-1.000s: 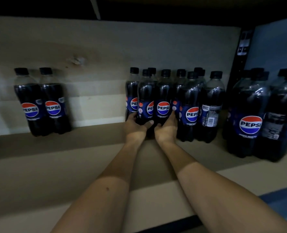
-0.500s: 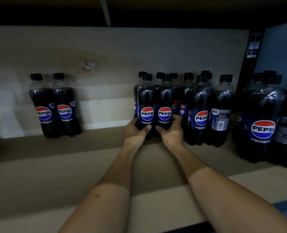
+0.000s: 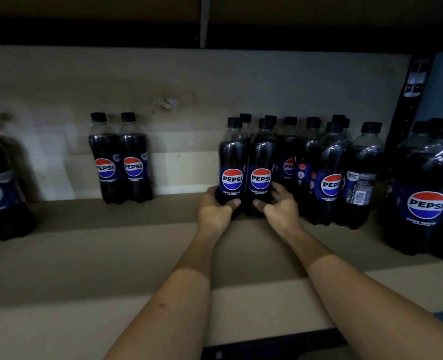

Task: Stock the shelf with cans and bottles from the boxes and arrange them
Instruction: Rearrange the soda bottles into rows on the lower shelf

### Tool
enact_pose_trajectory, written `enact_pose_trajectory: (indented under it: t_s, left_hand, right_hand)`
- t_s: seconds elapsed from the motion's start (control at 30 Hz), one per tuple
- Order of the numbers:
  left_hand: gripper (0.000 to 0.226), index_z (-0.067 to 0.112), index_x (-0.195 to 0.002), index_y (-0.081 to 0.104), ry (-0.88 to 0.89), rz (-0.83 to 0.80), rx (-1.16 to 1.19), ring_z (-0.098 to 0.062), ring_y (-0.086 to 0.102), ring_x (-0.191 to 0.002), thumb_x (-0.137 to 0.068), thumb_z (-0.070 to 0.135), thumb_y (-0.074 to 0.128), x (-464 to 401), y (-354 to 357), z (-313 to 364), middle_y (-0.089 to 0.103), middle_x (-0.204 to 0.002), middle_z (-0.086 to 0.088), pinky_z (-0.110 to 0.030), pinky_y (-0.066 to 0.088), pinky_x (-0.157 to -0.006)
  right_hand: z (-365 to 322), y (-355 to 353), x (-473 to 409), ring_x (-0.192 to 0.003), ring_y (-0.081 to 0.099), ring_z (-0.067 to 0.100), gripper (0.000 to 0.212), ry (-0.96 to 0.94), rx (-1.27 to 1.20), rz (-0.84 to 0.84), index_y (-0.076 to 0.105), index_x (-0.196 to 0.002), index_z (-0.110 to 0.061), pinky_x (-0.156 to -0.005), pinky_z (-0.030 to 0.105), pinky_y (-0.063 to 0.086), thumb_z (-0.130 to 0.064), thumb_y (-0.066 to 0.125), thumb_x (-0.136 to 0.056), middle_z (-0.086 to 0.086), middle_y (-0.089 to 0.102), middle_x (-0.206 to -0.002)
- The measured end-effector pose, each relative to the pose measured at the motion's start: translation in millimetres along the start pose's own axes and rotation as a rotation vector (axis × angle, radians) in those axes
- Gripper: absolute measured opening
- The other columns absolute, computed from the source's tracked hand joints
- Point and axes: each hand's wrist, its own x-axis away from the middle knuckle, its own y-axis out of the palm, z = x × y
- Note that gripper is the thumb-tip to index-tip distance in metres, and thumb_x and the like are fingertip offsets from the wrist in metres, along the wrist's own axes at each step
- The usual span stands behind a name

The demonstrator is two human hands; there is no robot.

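Arranging step, frame centre: our left hand (image 3: 213,213) grips one Pepsi bottle (image 3: 232,162), our right hand (image 3: 280,207) its neighbour (image 3: 260,165). Next, we judge: release, labels forward.

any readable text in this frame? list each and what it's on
"PEPSI" / "ZERO SUGAR": bottle in left hand
"PEPSI" / "ZERO SUGAR": bottle in right hand
"PEPSI": two bottles standing apart
"PEPSI" / "ZERO SUGAR": large bottle
Nutrition panel and barcode on back-facing bottle: too small to read.
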Motion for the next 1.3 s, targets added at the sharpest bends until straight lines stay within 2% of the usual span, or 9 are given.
enact_pose_trajectory:
  t_s: [0.07,0.27,0.47,0.6,0.73,0.87,1.03,1.17,1.3]
  left_hand:
    - [0.05,0.013,-0.123,0.059,0.009,0.033,-0.011,-0.019,0.065,-0.101,-0.077,0.003,0.078,5,-21,1,0.067,-0.105,0.001,-0.037,0.053,-0.094]
    - [0.041,0.013,-0.107,0.071,0.048,0.115,-0.091,-0.015,0.07,-0.092,-0.068,0.016,0.083,26,-104,10,0.074,-0.098,0.001,-0.038,0.056,-0.09]
    - [0.04,0.005,-0.115,0.066,0.146,0.182,-0.084,-0.016,0.069,-0.095,-0.077,-0.002,0.074,49,-193,18,0.074,-0.103,-0.003,-0.027,0.054,-0.084]
    - [0.035,0.004,-0.113,0.065,0.164,0.255,-0.18,-0.016,0.065,-0.091,-0.08,-0.007,0.07,58,-246,24,0.071,-0.101,-0.006,-0.022,0.051,-0.081]
    - [0.035,0.008,-0.115,0.065,0.137,0.292,-0.223,-0.016,0.064,-0.094,-0.083,-0.002,0.071,65,-284,27,0.07,-0.1,-0.002,-0.025,0.048,-0.084]
    - [0.037,0.008,-0.117,0.065,0.116,0.282,-0.243,-0.017,0.065,-0.097,-0.082,0.001,0.073,65,-300,26,0.07,-0.105,-0.005,-0.029,0.05,-0.089]
    - [0.039,0.002,-0.117,0.062,0.132,0.252,-0.208,-0.01,0.062,-0.091,-0.08,-0.006,0.072,65,-297,27,0.068,-0.105,-0.005,-0.005,0.046,-0.074]
    - [0.039,0.006,-0.115,0.061,0.139,0.216,-0.179,-0.013,0.062,-0.094,-0.081,-0.009,0.07,65,-294,27,0.067,-0.108,-0.008,-0.01,0.048,-0.077]
    - [0.039,0.008,-0.116,0.061,0.135,0.213,-0.17,-0.014,0.063,-0.096,-0.082,-0.007,0.07,65,-294,26,0.067,-0.105,-0.004,-0.01,0.048,-0.076]
  right_hand:
    - [-5,11,11,-0.112,0.054,0.007,0.064,-0.045,0.053,-0.035,0.051,-0.137,-0.009,-0.097,0.02,0.041,0.004,0.074,-0.079,0.0,0.061,-0.123]
    - [-18,68,48,-0.106,0.066,0.008,0.058,-0.153,0.108,-0.139,0.061,-0.123,-0.023,-0.101,0.037,0.05,-0.005,0.08,-0.071,-0.009,0.07,-0.11]
    - [-34,143,93,-0.103,0.068,0.007,0.064,-0.157,-0.011,-0.256,0.061,-0.121,-0.03,-0.096,0.041,0.054,-0.033,0.077,-0.059,-0.009,0.072,-0.109]
    - [-45,192,117,-0.099,0.069,0.009,0.053,-0.167,-0.019,-0.287,0.059,-0.107,-0.049,-0.093,0.044,0.055,-0.038,0.074,-0.057,-0.01,0.073,-0.106]
    - [-57,225,134,-0.1,0.068,0.012,0.065,-0.163,-0.017,-0.323,0.059,-0.121,-0.033,-0.094,0.042,0.054,-0.034,0.075,-0.058,-0.007,0.072,-0.108]
    - [-64,232,142,-0.1,0.068,0.012,0.063,-0.17,0.01,-0.31,0.059,-0.123,-0.029,-0.094,0.04,0.054,-0.027,0.077,-0.063,-0.008,0.072,-0.108]
    - [-70,228,146,-0.098,0.066,0.018,0.054,-0.198,0.063,-0.242,0.06,-0.118,-0.02,-0.089,0.034,0.053,-0.011,0.079,-0.069,-0.002,0.069,-0.108]
    - [-70,227,147,-0.098,0.064,0.021,0.053,-0.206,0.091,-0.224,0.059,-0.119,-0.017,-0.088,0.036,0.053,-0.01,0.077,-0.069,0.003,0.069,-0.11]
    - [-70,228,148,-0.104,0.063,0.022,0.058,-0.203,0.107,-0.217,0.059,-0.12,-0.018,-0.093,0.042,0.051,-0.023,0.073,-0.064,0.002,0.069,-0.111]
